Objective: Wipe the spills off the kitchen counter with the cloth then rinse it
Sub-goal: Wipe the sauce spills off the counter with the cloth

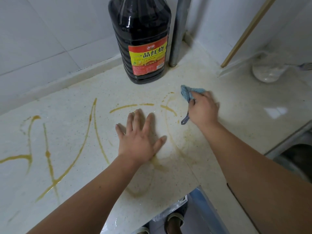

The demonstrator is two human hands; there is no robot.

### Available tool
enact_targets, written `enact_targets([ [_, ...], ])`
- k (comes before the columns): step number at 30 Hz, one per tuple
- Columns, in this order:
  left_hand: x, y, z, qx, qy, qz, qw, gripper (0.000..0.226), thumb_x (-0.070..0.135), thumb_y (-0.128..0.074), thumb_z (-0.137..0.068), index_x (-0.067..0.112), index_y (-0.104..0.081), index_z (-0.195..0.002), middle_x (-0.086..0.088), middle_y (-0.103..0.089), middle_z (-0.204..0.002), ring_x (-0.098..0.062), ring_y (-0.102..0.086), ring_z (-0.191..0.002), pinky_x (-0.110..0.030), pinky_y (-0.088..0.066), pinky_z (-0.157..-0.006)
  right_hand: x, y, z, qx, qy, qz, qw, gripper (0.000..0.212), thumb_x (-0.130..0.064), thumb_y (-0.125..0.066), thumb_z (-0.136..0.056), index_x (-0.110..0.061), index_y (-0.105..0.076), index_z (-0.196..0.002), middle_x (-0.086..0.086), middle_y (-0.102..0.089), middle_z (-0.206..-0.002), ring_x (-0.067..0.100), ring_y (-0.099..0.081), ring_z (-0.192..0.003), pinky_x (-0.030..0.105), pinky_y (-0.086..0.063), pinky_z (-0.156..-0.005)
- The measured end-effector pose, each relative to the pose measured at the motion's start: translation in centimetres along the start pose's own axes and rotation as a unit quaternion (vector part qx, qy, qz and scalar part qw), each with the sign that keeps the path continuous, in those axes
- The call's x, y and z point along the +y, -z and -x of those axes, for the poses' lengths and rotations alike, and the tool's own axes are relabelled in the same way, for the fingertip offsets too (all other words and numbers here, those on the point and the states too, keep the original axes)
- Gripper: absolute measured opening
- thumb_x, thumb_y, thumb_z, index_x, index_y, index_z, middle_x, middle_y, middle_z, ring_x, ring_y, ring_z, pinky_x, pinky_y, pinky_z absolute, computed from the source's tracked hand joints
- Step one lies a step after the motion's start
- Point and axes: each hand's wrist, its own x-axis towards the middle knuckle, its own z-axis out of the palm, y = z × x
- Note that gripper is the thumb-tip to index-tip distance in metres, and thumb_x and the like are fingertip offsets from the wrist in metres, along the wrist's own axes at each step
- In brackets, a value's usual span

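The tall dark plastic sauce bottle with a red and yellow label (141, 39) was cut off at the top edge, its cap unseen. Most of the crumpled blue cloth (190, 92) lay hidden under the motion-blurred right hand (203, 109). At the far right, a clear round container (268, 70) was too blurred to identify.

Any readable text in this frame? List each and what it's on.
"一品红烧": big characters on the label of the dark bottle.
"FIRST GRADE BRAISED...": small line beneath, end blurred.
Brand logo at label top and the red band's small print: too blurred to read.
No other text.
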Motion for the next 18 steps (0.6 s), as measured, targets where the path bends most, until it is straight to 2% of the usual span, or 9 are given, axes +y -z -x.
enact_targets([
  [4, -0.2, 0.4, -0.2, -0.005, 0.013, 0.001, 1.0, 0.094, 0.092, -0.011, -0.085, 0.039, 0.008, -0.161, -0.009, 0.016, -0.171, -0.031, 0.013, -0.158, -0.073, -0.004, -0.118, -2.4, -1.4, 0.1, -0.068, 0.23, 0.024, 0.97, 0.039, -0.031, -0.055, -0.101, -0.033, -0.065, -0.139, 0.0, -0.06, -0.13, 0.026, -0.059, -0.117, 0.036, -0.028, -0.082],
  [5, -0.4, 0.5, -0.2, -0.007, 0.014, -0.001, 1.0, 0.095, 0.092, -0.01, -0.085, 0.039, 0.008, -0.161, -0.009, 0.017, -0.171, -0.031, 0.014, -0.158, -0.073, -0.004, -0.118, -2.3, -1.2, -0.8, -0.07, 0.229, 0.032, 0.97, 0.038, -0.031, -0.055, -0.101, -0.033, -0.066, -0.137, 0.001, -0.06, -0.131, 0.026, -0.059, -0.118, 0.036, -0.029, -0.083],
  [8, -1.0, 0.5, -0.3, -0.014, 0.024, 0.006, 1.0, 0.095, 0.093, -0.01, -0.085, 0.04, 0.008, -0.161, -0.008, 0.018, -0.171, -0.031, 0.015, -0.158, -0.074, -0.003, -0.117, -1.6, -0.6, -3.3, -0.008, 0.057, 0.014, 0.998, 0.039, -0.027, -0.055, -0.1, -0.029, -0.068, -0.136, 0.008, -0.061, -0.133, 0.032, -0.06, -0.121, 0.041, -0.041, -0.093],
  [9, -1.0, 0.5, -0.3, -0.013, 0.026, 0.009, 1.0, 0.094, 0.092, -0.011, -0.085, 0.04, 0.007, -0.161, -0.008, 0.017, -0.171, -0.031, 0.015, -0.158, -0.073, -0.003, -0.117, -2.0, -0.5, -2.9, -0.002, 0.046, 0.011, 0.999, 0.04, -0.027, -0.055, -0.099, -0.029, -0.067, -0.137, 0.008, -0.061, -0.133, 0.032, -0.059, -0.121, 0.04, -0.041, -0.093],
  [12, -1.3, 0.3, -0.2, -0.01, 0.029, 0.012, 0.999, 0.093, 0.092, -0.012, -0.085, 0.04, 0.006, -0.161, -0.008, 0.016, -0.171, -0.031, 0.013, -0.158, -0.073, -0.003, -0.117, -4.0, -1.9, -0.5, -0.07, 0.209, 0.018, 0.975, 0.04, -0.03, -0.055, -0.1, -0.034, -0.065, -0.139, 0.002, -0.06, -0.128, 0.028, -0.058, -0.118, 0.036, -0.027, -0.082],
  [13, -1.5, 0.3, -0.2, -0.008, 0.03, 0.013, 0.999, 0.093, 0.092, -0.013, -0.085, 0.04, 0.005, -0.161, -0.008, 0.015, -0.172, -0.031, 0.013, -0.158, -0.074, -0.003, -0.117, -4.1, -2.1, -0.3, -0.085, 0.246, 0.023, 0.965, 0.04, -0.031, -0.055, -0.1, -0.035, -0.064, -0.139, 0.0, -0.06, -0.128, 0.026, -0.057, -0.119, 0.035, -0.023, -0.081],
  [14, -1.6, 0.2, -0.1, -0.007, 0.03, 0.015, 0.999, 0.093, 0.092, -0.012, -0.085, 0.04, 0.004, -0.161, -0.008, 0.015, -0.172, -0.032, 0.012, -0.158, -0.074, -0.004, -0.116, -4.0, -1.9, -0.6, -0.085, 0.243, 0.031, 0.966, 0.04, -0.031, -0.054, -0.101, -0.036, -0.064, -0.139, 0.0, -0.06, -0.129, 0.026, -0.057, -0.12, 0.035, -0.022, -0.082],
  [17, -2.0, 0.1, 0.0, 0.008, 0.026, 0.014, 1.0, 0.091, 0.091, -0.015, -0.086, 0.038, -0.005, -0.16, -0.009, 0.007, -0.172, -0.034, 0.005, -0.158, -0.075, -0.009, -0.113, -3.4, -1.2, -2.7, -0.012, 0.071, 0.025, 0.997, 0.04, -0.029, -0.053, -0.101, -0.034, -0.065, -0.139, 0.006, -0.059, -0.133, 0.03, -0.059, -0.12, 0.037, -0.032, -0.087],
  [18, -2.1, 0.1, 0.0, 0.01, 0.027, 0.013, 1.0, 0.091, 0.09, -0.015, -0.086, 0.038, -0.007, -0.16, -0.009, 0.006, -0.172, -0.034, 0.003, -0.158, -0.075, -0.011, -0.113, -3.8, -1.2, -2.3, -0.011, 0.066, 0.027, 0.997, 0.04, -0.029, -0.053, -0.1, -0.034, -0.065, -0.139, 0.006, -0.059, -0.131, 0.031, -0.059, -0.118, 0.038, -0.034, -0.088],
])
